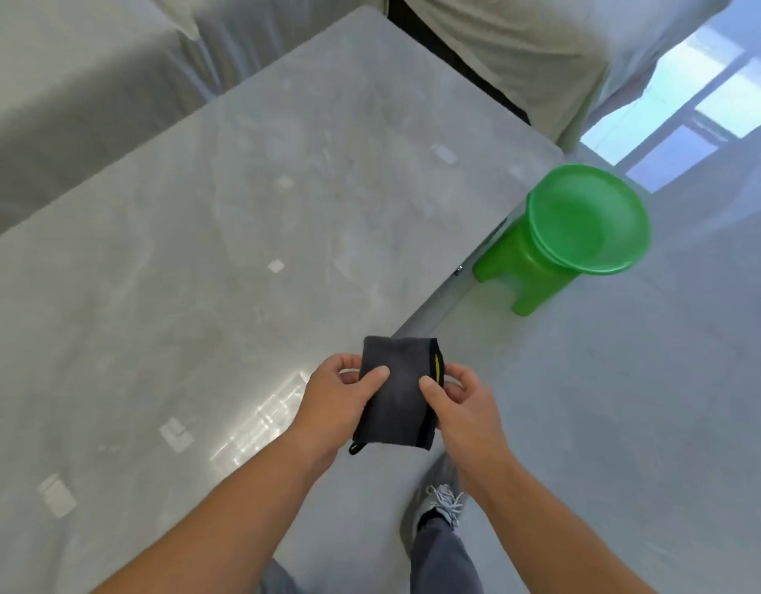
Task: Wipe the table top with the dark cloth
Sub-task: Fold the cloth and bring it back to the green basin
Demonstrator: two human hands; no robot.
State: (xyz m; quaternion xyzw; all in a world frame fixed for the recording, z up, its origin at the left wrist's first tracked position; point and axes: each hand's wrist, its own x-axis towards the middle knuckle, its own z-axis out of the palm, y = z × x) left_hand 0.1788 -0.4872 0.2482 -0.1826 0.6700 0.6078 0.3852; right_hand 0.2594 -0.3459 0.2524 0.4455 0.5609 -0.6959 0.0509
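A folded dark grey cloth (397, 392) with a yellow stripe and a small black loop is held in the air over the table's near right edge. My left hand (338, 394) pinches its left side, thumb on top. My right hand (456, 398) pinches its right side by the yellow stripe. The pale grey marble table top (224, 233) stretches away to the upper left, glossy with light reflections and several small pale patches on it.
A green plastic stool (571, 233) stands on the floor close to the table's right edge. Sofas under pale dust covers (70, 100) flank the table's left and far sides. My shoe (443, 503) is on the shiny floor below the hands.
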